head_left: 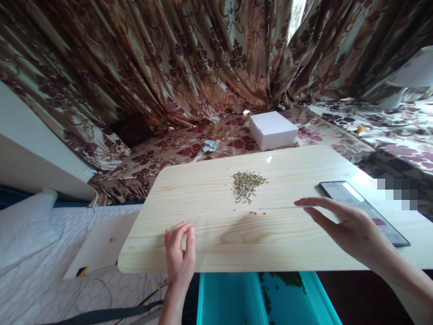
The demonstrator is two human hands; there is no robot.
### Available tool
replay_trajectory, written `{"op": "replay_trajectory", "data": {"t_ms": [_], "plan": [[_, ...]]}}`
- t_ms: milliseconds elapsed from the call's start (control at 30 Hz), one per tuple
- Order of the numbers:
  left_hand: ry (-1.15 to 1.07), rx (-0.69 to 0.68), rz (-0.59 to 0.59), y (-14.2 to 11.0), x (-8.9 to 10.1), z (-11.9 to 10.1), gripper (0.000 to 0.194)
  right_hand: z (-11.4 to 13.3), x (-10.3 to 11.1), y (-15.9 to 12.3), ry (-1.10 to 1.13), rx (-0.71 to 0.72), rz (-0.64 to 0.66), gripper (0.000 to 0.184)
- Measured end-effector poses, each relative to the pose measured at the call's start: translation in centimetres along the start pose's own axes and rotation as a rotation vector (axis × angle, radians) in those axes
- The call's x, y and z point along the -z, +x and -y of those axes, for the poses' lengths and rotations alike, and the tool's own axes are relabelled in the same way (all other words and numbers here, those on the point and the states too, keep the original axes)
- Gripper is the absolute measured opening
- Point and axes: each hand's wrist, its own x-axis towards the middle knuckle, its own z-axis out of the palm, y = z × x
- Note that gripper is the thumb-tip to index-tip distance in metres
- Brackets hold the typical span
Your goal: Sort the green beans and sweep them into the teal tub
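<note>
A thin white stick [279, 208] is pinched between the thumb and fingers of my right hand [348, 223]. It points left across the table, its far end close to a few stray seeds. Small greenish-brown seeds [246, 184] lie in a loose pile just beyond that end, and a few are scattered apart from it. Near the front edge of the pale wooden table [209, 189], my left hand [180, 246] rests with its fingers loosely bent and the thumb apart, holding nothing.
Beside my right hand a phone [365, 212] lies on the table. Under the front edge stands a turquoise two-part bin [228, 298], with green bits [287, 279] in its right compartment. Behind the table, a white box [273, 128] and a folded pale cloth [210, 146] sit on flowered fabric.
</note>
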Motion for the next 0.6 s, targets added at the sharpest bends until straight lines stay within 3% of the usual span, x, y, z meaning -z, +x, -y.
{"op": "replay_trajectory", "data": {"t_ms": [200,600], "plan": [[0.006,0.012,0.007,-0.1,-0.1,0.2,0.024,-0.3,0.8,-0.3,-0.014,-0.055,-0.027,0.022],[0.007,0.009,0.001,0.1,-0.1,0.1,0.024,-0.2,2.0,-1.4,0.002,-0.011,0.085,0.021]]}}
